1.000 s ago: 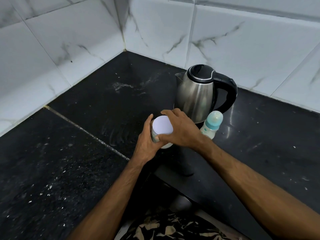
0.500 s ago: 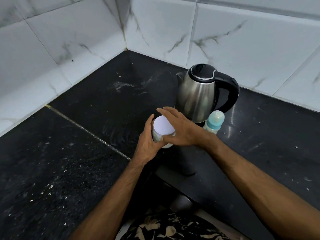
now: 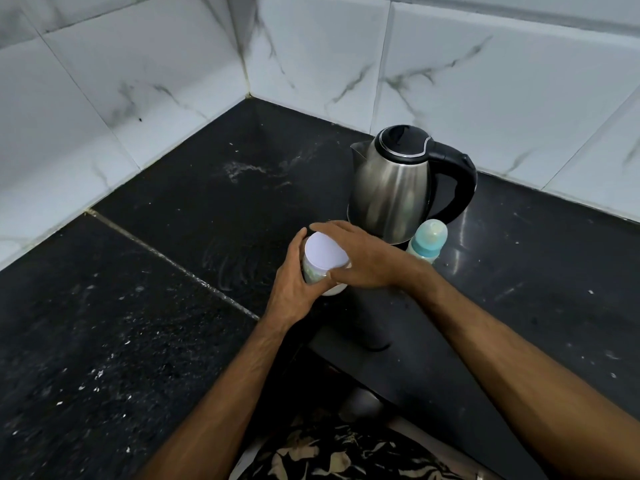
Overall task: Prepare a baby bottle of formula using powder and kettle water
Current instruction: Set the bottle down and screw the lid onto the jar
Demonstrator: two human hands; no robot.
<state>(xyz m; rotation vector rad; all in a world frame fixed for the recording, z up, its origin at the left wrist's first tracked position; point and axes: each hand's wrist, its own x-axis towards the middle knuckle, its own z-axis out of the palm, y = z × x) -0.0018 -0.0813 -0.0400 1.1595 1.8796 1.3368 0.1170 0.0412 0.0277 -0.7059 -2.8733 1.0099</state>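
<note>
A small powder jar (image 3: pixel 313 273) with a flat white lid (image 3: pixel 325 252) stands on the black counter (image 3: pixel 156 341). My left hand (image 3: pixel 294 282) grips the jar's body from the left. My right hand (image 3: pixel 363 258) curls round the lid's rim from the right, thumb at the front. Just behind stands a steel kettle (image 3: pixel 394 188) with a black lid and handle, shut. A baby bottle (image 3: pixel 427 240) with a teal collar and clear cap stands upright to the right of my right hand, close to the kettle's base.
White marble-look tiled walls (image 3: pixel 138 98) meet in a corner behind the counter. A grout seam (image 3: pixel 166 261) crosses the counter on the left. A whitish smear (image 3: pixel 242 169) marks the stone left of the kettle. Patterned clothing shows at the bottom edge.
My right hand has turned on the lid, its fingers sweeping round the rim, while my left hand keeps the jar still. Kettle and bottle have not moved.
</note>
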